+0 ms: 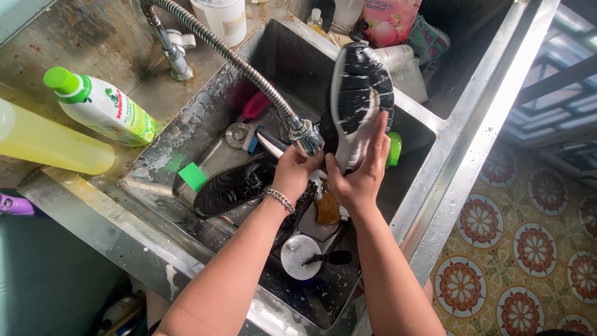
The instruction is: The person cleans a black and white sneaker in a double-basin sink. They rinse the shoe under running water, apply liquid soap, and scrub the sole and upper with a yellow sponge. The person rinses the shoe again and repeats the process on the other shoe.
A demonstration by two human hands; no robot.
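I have the right hand point(359, 168) grasping a shoe point(359, 93) by its heel end, sole turned up toward me, toe pointing to the far side of the sink point(205, 118). The left hand point(292, 171) is clenched around the spray head point(308, 138) at the end of the flexible hose point(224, 53), just beside the shoe's near end. To do this well, I judge the spray should meet the grooves of the sole at a slant so dirt runs down into the basin rather than back over my wrists, and my grip on the wet heel wants to be firm, since it looks slippery. A second black shoe point(233, 186) lies low in the sink to the left, near a green sponge point(193, 176); a white cup with a dark brush point(301, 256) sits at the near end. Two detergent bottles point(102, 109) lie on the desk, far left.
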